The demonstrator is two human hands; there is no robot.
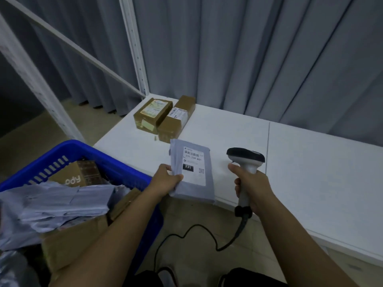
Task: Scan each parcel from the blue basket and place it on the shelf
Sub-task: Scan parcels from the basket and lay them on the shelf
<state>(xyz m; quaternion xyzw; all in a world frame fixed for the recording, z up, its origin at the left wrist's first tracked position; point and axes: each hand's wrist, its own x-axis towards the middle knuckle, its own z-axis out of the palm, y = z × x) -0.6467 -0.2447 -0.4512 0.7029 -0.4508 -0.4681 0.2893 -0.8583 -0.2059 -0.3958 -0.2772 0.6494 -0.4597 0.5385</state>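
A grey mailer parcel (191, 172), label side up, is held over the front edge of the white shelf (310, 162). Its printed label (193, 162) shows a barcode at the top and a dark block marked 231 below. The left hand (165, 181) grips the parcel's left edge, thumb on top and fingers curled beneath. To the right of the parcel, the right hand (251, 187) is closed round the handle of a corded barcode scanner (246, 162); the scanner's dark head sits level with the label, just beside the parcel and apart from it. Whether a finger rests on the trigger cannot be told.

The step in hand appears to be the scan itself: parcel presented, scanner raised. The next move calls for turning the scanner head toward the barcode and holding the mailer flat and steady, then setting the parcel down on the shelf.

Behind the parcel, two brown cardboard boxes (163, 117) lie side by side on the shelf, touching. To the left of the parcel, the blue basket (116, 162) holds further grey mailers and cardboard boxes. Below the parcel, the scanner cable (186, 230) loops over the floor. A grey curtain (248, 59) hangs behind the shelf.
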